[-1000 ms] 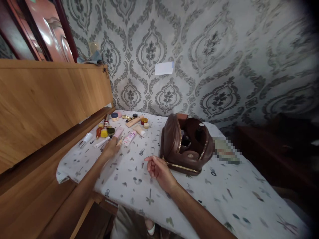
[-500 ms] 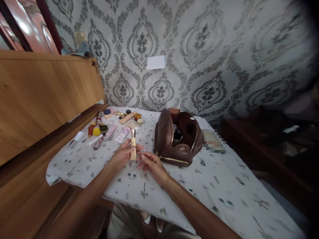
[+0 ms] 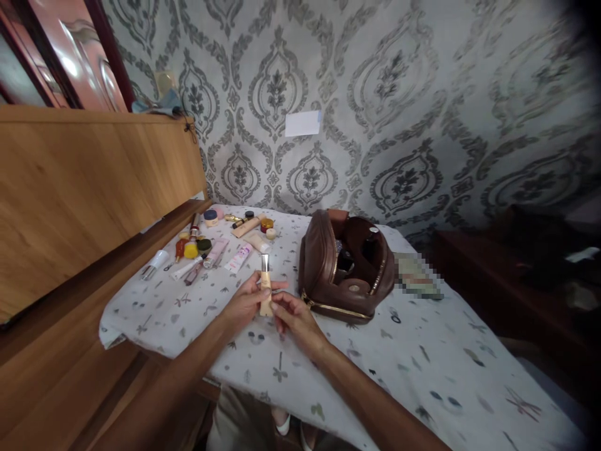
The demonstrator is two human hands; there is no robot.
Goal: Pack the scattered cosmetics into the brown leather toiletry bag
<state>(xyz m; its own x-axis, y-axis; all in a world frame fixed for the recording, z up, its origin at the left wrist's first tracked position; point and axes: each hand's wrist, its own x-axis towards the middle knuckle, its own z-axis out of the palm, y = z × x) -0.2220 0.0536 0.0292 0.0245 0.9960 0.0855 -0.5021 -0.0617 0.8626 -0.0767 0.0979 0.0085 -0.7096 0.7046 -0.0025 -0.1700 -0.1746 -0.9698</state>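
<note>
My left hand [image 3: 248,299] is closed round a slim beige cosmetic bottle [image 3: 265,294] with a shiny silver cap, held upright above the table's front half. My right hand [image 3: 297,318] meets the bottle's lower end from the right, its thumb and fingers bent in against it. Just to the right of my hands sits a brown leather bag [image 3: 313,266], unzipped, with some dark items inside. Beyond the bottle lie a pink-and-white tube [image 3: 239,257] and a cream tube [image 3: 257,242].
Several cosmetics cover the table's left rear, among them a white-capped bottle [image 3: 154,264], a yellow-lidded jar [image 3: 191,250] and an amber jar [image 3: 267,225]. A wooden panel [image 3: 98,169] borders the left side. Right of the bag lies a blurred-out flat item [image 3: 417,275] on the patterned cloth [image 3: 328,388].
My right fingers have come in from beside the bottle to its lower end. The bottle has turned so its front faces me more. The whole view has shifted slightly.
</note>
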